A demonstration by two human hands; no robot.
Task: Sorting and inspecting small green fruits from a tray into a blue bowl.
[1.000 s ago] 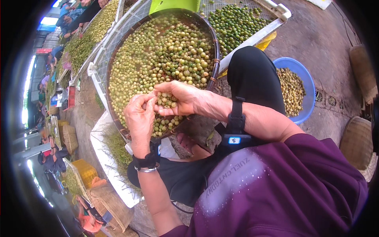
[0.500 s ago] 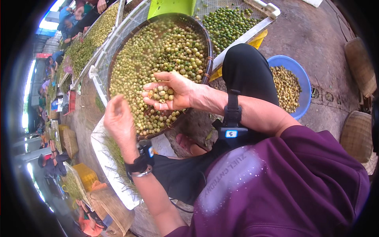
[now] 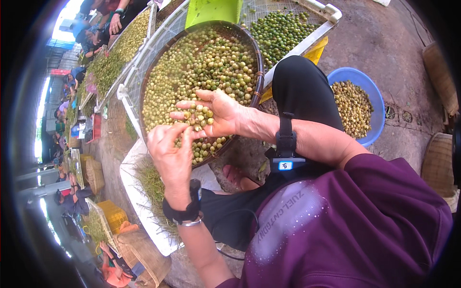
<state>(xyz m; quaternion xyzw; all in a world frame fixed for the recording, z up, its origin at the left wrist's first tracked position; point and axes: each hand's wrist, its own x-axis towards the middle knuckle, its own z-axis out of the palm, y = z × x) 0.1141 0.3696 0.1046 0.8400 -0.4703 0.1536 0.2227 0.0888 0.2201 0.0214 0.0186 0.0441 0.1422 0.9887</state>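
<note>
My right hand [image 3: 222, 114] lies palm up over a round woven basket [image 3: 260, 62], cupping a small heap of round yellow-green fruits [image 3: 200, 116]. At the fingertips of that hand, my left hand [image 3: 172, 151] has its thumb and fingers drawn together beside the heap. Whatever sits between those left fingertips is too small or hidden to make out. Below both hands, the basket is filled with more loose fruits [image 3: 218, 60] of the same kind, some greener than others.
Beyond the basket are a white mesh tray [image 3: 307, 50] of greener fruits [image 3: 281, 36] and a lime-green scoop [image 3: 213, 10]. A blue basin [image 3: 379, 108] of yellowish fruits stands right of my knee. Green stalks [image 3: 153, 185] lie on a white tray at left; other people work farther left.
My left hand has come right and down from beside the basket to the fruits in my right palm. My right hand stays cupped in nearly the same place.
</note>
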